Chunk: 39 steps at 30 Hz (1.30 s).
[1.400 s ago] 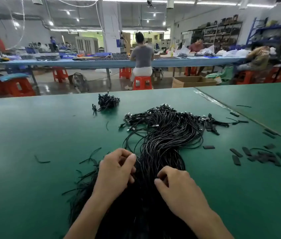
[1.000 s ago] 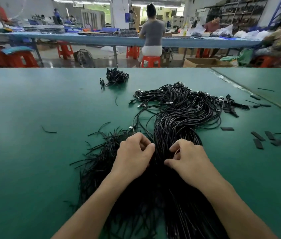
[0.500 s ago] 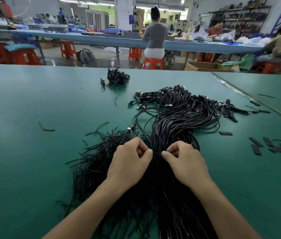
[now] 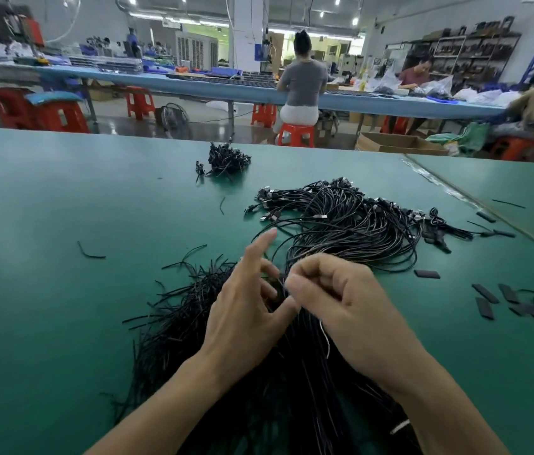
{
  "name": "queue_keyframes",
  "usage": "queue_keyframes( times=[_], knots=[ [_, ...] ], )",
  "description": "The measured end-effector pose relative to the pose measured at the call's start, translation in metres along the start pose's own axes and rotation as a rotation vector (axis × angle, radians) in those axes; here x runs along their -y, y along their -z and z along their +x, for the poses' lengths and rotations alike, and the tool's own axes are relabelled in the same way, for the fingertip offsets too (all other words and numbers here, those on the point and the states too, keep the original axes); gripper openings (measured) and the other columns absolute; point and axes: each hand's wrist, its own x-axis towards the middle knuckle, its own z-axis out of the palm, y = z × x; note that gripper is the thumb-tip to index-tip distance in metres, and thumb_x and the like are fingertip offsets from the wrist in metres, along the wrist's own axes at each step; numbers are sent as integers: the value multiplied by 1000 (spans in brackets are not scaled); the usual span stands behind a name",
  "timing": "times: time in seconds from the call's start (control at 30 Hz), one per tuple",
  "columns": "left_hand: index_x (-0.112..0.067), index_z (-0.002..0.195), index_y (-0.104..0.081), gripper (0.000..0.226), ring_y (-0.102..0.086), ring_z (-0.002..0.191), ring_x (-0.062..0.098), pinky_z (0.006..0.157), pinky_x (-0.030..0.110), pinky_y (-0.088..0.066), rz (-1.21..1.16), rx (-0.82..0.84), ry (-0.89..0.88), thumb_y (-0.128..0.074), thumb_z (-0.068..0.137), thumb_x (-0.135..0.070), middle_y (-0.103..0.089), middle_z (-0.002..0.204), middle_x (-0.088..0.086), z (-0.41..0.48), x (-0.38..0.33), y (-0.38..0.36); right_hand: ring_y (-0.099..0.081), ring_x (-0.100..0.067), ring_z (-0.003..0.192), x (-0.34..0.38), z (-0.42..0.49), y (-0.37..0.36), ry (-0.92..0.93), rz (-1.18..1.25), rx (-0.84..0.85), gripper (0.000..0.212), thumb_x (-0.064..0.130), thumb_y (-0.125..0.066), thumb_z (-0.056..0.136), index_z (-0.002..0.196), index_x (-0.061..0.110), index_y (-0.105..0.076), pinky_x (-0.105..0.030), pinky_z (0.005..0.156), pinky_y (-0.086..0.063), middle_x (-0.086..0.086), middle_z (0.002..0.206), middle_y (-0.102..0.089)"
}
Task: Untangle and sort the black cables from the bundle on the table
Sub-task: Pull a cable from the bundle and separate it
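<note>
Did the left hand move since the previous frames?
Yes. The left hand has opened; its index finger now stretches farther up the cable bundle, toward its far end.

One head-worn wide-angle view, facing forward and down over the tabletop (image 4: 62, 224). Left hand (image 4: 242, 313) and right hand (image 4: 344, 307) close, lower centre; workshop hall (image 4: 373, 34) across top.

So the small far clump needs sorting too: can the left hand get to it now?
Probably, with a stretch: only table and one stray scrap lie between the left hand and the small clump, though it is working over the main bundle.
</note>
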Motion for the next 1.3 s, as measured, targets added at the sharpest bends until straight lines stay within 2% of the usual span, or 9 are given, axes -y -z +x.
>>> queue_keyframes(
  times=[0.23,0.33,0.47,0.57,0.67,0.9,1.0,1.17,1.3],
  knots=[
    [-45,120,-66,26,-57,98,0,82,12,-40,-71,-39,-41,-49,101,-44,-59,108,-12,28,-4,-17,-65,3,88,41,-12,17,168,51,516,14,15,-68,93,93,27,-73,-12,81,-45,16,89,-71],
    [-33,101,-71,54,-62,99,-1,88,26,-49,-304,-223,244,-21,104,-53,-68,116,-6,46,-8,-11,-63,3,83,48,-15,36,115,70,696,6,11,-67,93,93,11,-73,-13,77,-45,10,86,-69],
    [-26,56,-46,62,-69,60,16,91,48,-56,-725,-756,280,-19,110,-42,-68,58,-4,64,-13,36,-47,0,59,14,-9,57,-160,-380,322,18,29,-61,97,80,23,-65,-19,59,-41,12,65,-58],
    [-30,56,-38,53,-42,38,8,48,26,-50,-337,-675,-187,-36,109,-27,-37,43,-11,53,-29,49,-46,-8,54,-5,-6,52,-389,-544,166,21,29,-53,100,81,25,-61,-22,52,-40,9,67,-58],
    [-30,74,-28,41,-37,47,-2,45,8,-33,67,-410,-482,-57,98,-14,-26,55,-17,45,-37,39,-63,-5,82,-7,-5,44,-377,-583,112,20,30,-49,102,100,35,-68,-16,70,-48,10,97,-69],
    [-37,79,-21,28,-36,71,1,58,28,-28,314,123,-310,-37,97,-23,-36,76,-15,34,-34,12,-70,-2,92,14,-5,20,-240,-30,86,61,93,-28,72,113,59,-59,-34,93,-49,19,100,-73],
    [-35,92,-28,18,-39,87,-7,59,20,-33,357,215,-346,-38,81,-25,-36,86,-22,32,-30,14,-67,2,66,9,-7,6,-273,-268,163,37,70,-56,83,103,40,-59,-14,63,-50,21,77,-71],
    [-37,95,-36,26,-46,67,-2,61,11,-39,173,106,-184,-54,96,-18,-45,72,-11,38,-12,18,-44,-7,43,11,-1,15,-79,-34,-210,45,65,-41,85,75,31,-70,-30,49,-34,9,49,-51],
    [-33,84,-60,17,-59,60,25,57,37,-48,-47,21,29,-52,99,-32,-69,75,-12,45,-4,20,-27,-8,46,9,0,42,-77,332,-472,40,48,-46,92,69,22,-67,-26,46,-29,10,50,-33]
  ],
)
